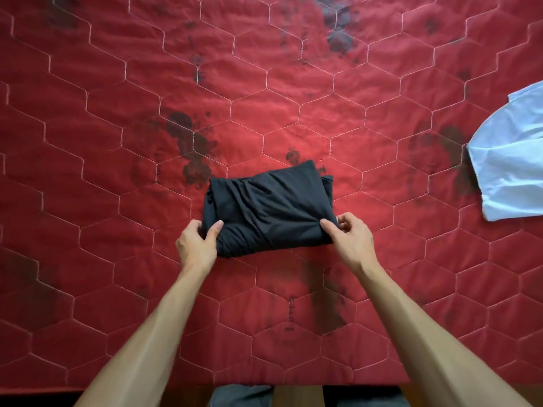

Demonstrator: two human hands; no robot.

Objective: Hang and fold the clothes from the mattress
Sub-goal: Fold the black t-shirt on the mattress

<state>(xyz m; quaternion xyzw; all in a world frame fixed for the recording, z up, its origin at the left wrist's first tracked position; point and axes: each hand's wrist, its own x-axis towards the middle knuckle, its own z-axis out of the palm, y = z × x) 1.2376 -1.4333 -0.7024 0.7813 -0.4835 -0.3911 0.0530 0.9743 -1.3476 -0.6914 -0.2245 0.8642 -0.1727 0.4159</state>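
Note:
A black garment (269,205) lies folded into a compact rectangle in the middle of the red quilted mattress (117,142). My left hand (197,242) pinches its near left corner, thumb on top and fingers tucked under the edge. At the near right corner my right hand (349,239) grips the cloth the same way. A white garment (511,160) lies loosely spread at the right edge of the view, well apart from both hands.
The mattress cover has white hexagon stitching and dark floral patches. Its near edge (264,384) runs along the bottom of the view, with my legs and a strip of floor below it.

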